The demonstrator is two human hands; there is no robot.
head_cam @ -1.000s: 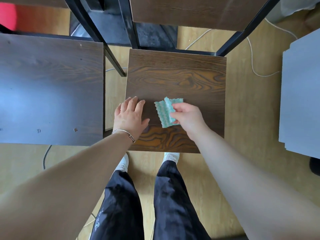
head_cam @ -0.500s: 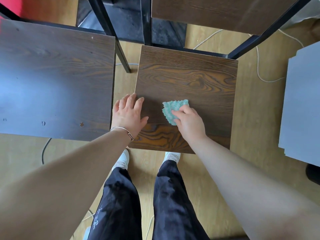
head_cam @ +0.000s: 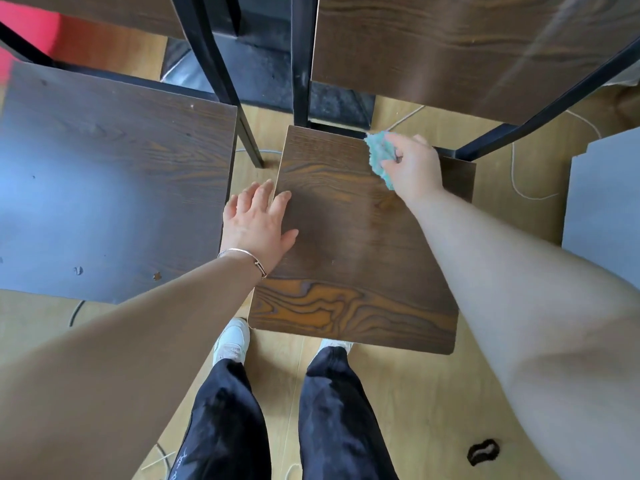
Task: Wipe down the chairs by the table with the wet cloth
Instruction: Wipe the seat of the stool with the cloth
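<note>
left hand (head_cam: 258,223): i see it flat, fingers straight, on the left edge of the chair seat (head_cam: 346,244).
right hand (head_cam: 412,168): fingers curled round the cloth (head_cam: 379,154).
cloth: on the seat's far edge, toward its right corner.

Pale wooden floor (head_cam: 398,410) runs under everything; a thin white cord (head_cam: 512,168) loops across it on the right, and a dark cable (head_cam: 74,311) curves along it near the left. A flat grey board (head_cam: 606,202) fills the right edge; near it, further this way, a black hair tie (head_cam: 471,455) lies alone on the floor. Something bright red (head_cam: 20,32) sits blurred in the far left corner; at the far middle lies a dark speckled surface (head_cam: 270,74). Closest in, black trousers (head_cam: 225,427) drop to white shoes (head_cam: 231,341), toes pointing away.
</note>
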